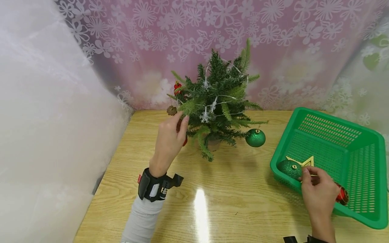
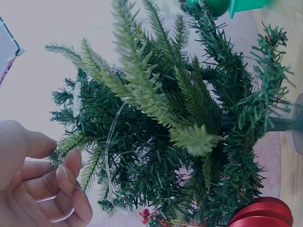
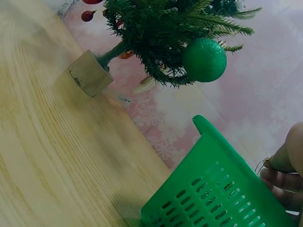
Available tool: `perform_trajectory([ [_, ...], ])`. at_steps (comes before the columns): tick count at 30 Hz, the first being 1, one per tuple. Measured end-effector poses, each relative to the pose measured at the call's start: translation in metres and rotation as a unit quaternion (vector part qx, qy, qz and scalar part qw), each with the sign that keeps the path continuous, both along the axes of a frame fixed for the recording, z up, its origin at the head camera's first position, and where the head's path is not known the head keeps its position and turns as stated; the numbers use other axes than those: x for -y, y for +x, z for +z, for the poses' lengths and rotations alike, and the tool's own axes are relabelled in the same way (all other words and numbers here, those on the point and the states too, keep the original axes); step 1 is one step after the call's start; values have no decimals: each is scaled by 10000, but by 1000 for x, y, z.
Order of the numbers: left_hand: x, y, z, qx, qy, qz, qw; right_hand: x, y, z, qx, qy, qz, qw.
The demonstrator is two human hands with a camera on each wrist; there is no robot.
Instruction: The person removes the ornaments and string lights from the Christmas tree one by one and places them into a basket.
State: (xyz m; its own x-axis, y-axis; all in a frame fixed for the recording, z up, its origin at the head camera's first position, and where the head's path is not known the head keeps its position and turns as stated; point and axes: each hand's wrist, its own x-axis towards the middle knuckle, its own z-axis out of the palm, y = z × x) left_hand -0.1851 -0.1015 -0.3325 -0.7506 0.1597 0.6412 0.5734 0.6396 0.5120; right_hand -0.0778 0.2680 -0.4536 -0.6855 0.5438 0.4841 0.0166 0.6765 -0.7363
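A small artificial Christmas tree [image 1: 225, 91] stands at the table's back. My left hand [image 1: 171, 136] is at its left side; thumb and fingertips pinch a branch tip [image 2: 57, 157] in the left wrist view. Over the near rim of a green plastic basket [image 1: 361, 130] is my right hand [image 1: 320, 192]. Its thumb and finger pinch a thin hanging loop [image 3: 258, 166], seen in the right wrist view. Beside those fingertips a glittery green bauble [image 1: 290, 168] lies in the basket; whether the loop belongs to it, I cannot tell.
In the basket are also a gold star [image 1: 308, 161] and a red ornament [image 1: 342, 195], partly behind my right hand. A green bauble [image 1: 255, 137] hangs on the tree's right; a red ornament [image 1: 177, 88] and pine cone [image 1: 171, 110] hang left. A curtain [image 1: 170, 40] backs the table.
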Motion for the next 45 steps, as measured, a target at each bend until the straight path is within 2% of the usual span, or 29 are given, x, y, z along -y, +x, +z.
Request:
perform_trajectory([
  [11,-4,7,6,-32,-53,-270,9996,2,0,1,108,208,-49,9997],
  [21,-7,12,10,-134,-208,-249,9994,3,-1,2,356,296,-43,9989],
  [26,-9,16,12,19,-323,-302,9990,3,-1,1,435,328,-4,9985],
  [31,-10,22,14,146,-580,-511,9969,4,-1,0,359,450,48,9983],
  [40,-12,23,17,-190,-883,-860,9922,5,-1,1,397,647,91,9971],
  [45,-12,22,18,-426,-827,-923,9914,6,-1,-1,403,808,44,9959],
])
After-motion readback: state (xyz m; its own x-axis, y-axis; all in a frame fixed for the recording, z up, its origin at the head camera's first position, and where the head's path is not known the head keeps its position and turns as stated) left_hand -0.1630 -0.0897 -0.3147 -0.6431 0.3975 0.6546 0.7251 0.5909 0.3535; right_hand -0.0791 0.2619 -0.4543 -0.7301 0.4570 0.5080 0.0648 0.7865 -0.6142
